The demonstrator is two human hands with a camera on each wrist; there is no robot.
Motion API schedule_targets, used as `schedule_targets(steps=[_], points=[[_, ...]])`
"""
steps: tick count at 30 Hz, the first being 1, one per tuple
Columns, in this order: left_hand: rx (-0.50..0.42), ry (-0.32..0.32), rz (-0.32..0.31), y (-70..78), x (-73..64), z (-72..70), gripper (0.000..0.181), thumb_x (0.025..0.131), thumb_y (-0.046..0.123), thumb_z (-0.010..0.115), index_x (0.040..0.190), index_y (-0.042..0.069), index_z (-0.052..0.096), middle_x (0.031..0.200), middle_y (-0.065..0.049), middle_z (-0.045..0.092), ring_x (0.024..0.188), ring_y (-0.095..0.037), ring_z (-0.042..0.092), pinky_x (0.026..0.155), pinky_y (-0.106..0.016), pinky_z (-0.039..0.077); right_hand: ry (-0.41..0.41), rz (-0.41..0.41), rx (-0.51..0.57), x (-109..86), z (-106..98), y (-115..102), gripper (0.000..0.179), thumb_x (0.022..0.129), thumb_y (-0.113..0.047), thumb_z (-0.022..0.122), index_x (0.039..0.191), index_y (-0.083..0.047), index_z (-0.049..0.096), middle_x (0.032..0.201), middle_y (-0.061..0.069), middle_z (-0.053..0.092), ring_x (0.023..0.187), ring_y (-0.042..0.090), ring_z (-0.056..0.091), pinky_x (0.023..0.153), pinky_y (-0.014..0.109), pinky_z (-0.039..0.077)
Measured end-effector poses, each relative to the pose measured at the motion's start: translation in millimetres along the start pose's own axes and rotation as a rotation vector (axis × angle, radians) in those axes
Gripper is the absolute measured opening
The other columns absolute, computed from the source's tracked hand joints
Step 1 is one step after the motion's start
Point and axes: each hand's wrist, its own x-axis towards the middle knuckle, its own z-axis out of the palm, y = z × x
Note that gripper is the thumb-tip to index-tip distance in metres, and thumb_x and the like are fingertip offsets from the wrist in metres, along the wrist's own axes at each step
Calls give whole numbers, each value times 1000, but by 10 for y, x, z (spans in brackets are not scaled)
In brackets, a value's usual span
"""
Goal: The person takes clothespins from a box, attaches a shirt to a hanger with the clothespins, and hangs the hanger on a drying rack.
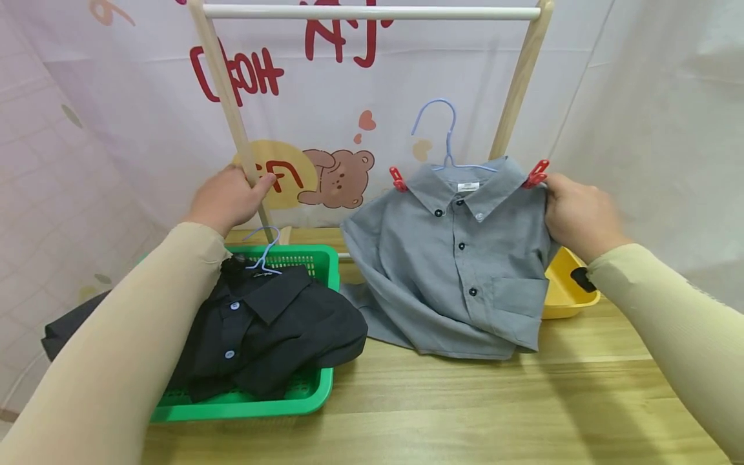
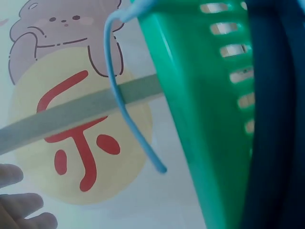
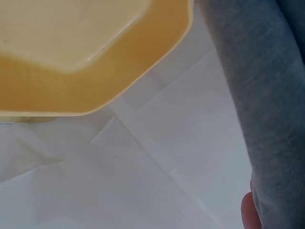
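Note:
A grey button-up shirt [image 1: 430, 258] sits on a blue hanger [image 1: 450, 139], with red clips at both shoulders. My right hand [image 1: 584, 213] holds the shirt's shoulder edge beside the right red clip [image 1: 537, 173]; in the right wrist view a fingertip [image 3: 250, 212] shows behind the grey sleeve. My left hand [image 1: 227, 197] is at the rack's left wooden post [image 1: 232, 116], its thumb extended across the post. In the left wrist view its fingers [image 2: 21, 205] lie apart from the visible stretch of post.
A green basket [image 1: 244, 410] on the left holds a black shirt [image 1: 290, 329] with another blue hanger [image 1: 268, 252]. Behind the grey shirt stands a yellow bin [image 1: 566, 290]. The rack's white bar [image 1: 372, 11] spans above. A printed sheet [image 1: 372, 84] hangs behind the wooden table [image 1: 465, 407].

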Motion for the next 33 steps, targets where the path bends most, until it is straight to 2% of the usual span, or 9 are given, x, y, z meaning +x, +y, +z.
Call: schedule_targets(steps=[3, 6, 9, 13, 15, 20, 26, 29, 33], points=[[11, 16, -18, -1, 39, 37, 73, 109, 59, 28, 99, 0, 71, 145, -29, 53, 107, -45, 61, 81, -57, 58, 17, -15, 0, 11, -1, -34, 24, 106, -9, 35, 96, -4, 55, 74, 22, 57, 62, 50, 57, 59, 62, 45], [21, 23, -38, 9, 55, 53, 74, 111, 53, 23, 86, 0, 69, 164, -32, 37, 130, -54, 56, 94, -66, 56, 28, -23, 1, 15, 3, -74, 23, 106, -8, 35, 94, -3, 54, 73, 22, 55, 61, 50, 57, 57, 62, 44], [27, 26, -58, 31, 68, 62, 76, 111, 51, 20, 101, -3, 73, 169, -32, 26, 143, -59, 43, 106, -71, 47, 27, -20, 7, 26, -2, -126, 24, 106, -8, 34, 96, -4, 55, 74, 22, 55, 63, 50, 58, 59, 63, 46], [51, 24, -79, 36, 83, 72, 79, 110, 50, 18, 128, -9, 68, 170, -31, 25, 146, -59, 37, 113, -74, 36, 17, -15, 13, 54, -14, -213, 24, 106, -9, 34, 100, -5, 57, 76, 22, 57, 66, 51, 59, 61, 64, 47], [60, 11, -84, 36, 86, 74, 80, 110, 50, 16, 134, -10, 65, 170, -31, 23, 149, -59, 31, 117, -75, 29, 14, -13, 14, 69, -20, -260, 25, 106, -9, 34, 102, -5, 57, 77, 22, 58, 65, 51, 59, 61, 63, 47], [62, -22, -97, 37, 76, 74, 83, 110, 51, 13, 138, -9, 63, 172, -32, 16, 155, -59, 21, 122, -76, 19, -3, -2, 21, 122, -30, -375, 28, 106, -10, 32, 106, -5, 60, 78, 22, 60, 66, 49, 60, 63, 61, 48], [46, -31, -110, 42, 81, 83, 80, 110, 50, 14, 141, -7, 61, 173, -30, 14, 156, -60, 17, 123, -77, 14, -20, 8, 36, 207, -22, -504, 34, 105, -11, 31, 115, -6, 63, 88, 25, 67, 73, 53, 62, 66, 63, 49], [35, -35, -118, 42, 78, 91, 80, 111, 51, 15, 140, -7, 62, 173, -29, 12, 157, -60, 13, 124, -78, 10, -5, -8, 38, 249, -15, -571, 34, 104, -10, 31, 111, -5, 63, 85, 23, 65, 74, 53, 62, 67, 64, 49], [28, -29, -121, 56, 73, 95, 80, 111, 50, 15, 137, -7, 64, 173, -29, 15, 156, -59, 16, 124, -77, 11, 19, -28, 50, 303, -5, -672, 32, 104, -9, 31, 107, -4, 63, 84, 24, 64, 76, 52, 63, 68, 65, 49]])
